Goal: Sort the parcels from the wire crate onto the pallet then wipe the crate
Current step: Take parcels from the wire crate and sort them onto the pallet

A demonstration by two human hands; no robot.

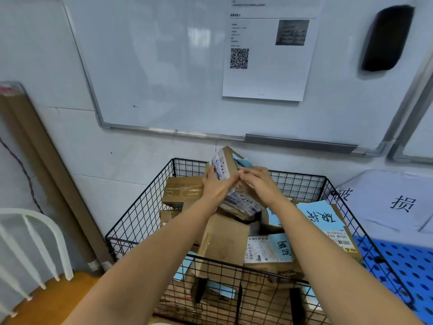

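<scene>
The middle of the parcel (228, 164) is covered by both hands, and whether its lower end rests on the pile or hangs clear of it cannot be told. The print on its white label is too blurred to read. The bottom of the wire crate (140, 219) is cut off by the lower edge of the view, and the blue pallet (410, 266), just right of the crate, runs out of view on the right.

The parcel is a brown box over the far half of the crate, above the other parcels (225, 240). Its long axis is tilted, with the upper end leaning away toward the crate's far wall and the labelled face turned to the left. The left hand (214, 187) grips its left side with the thumb on the label; the right hand (256, 184) is curled over its right side, so both hands clamp it between them.

The pile rises about to the crate's rim, and some boxes carry blue notes (321, 216). Behind the crate a whiteboard (164, 66) hangs on the wall. Left of the crate a long carton (46, 160) leans on the wall, with a white chair (35, 231) nearer the person. The crate's top is open, and the pallet's surface beside it is bare where it shows.
</scene>
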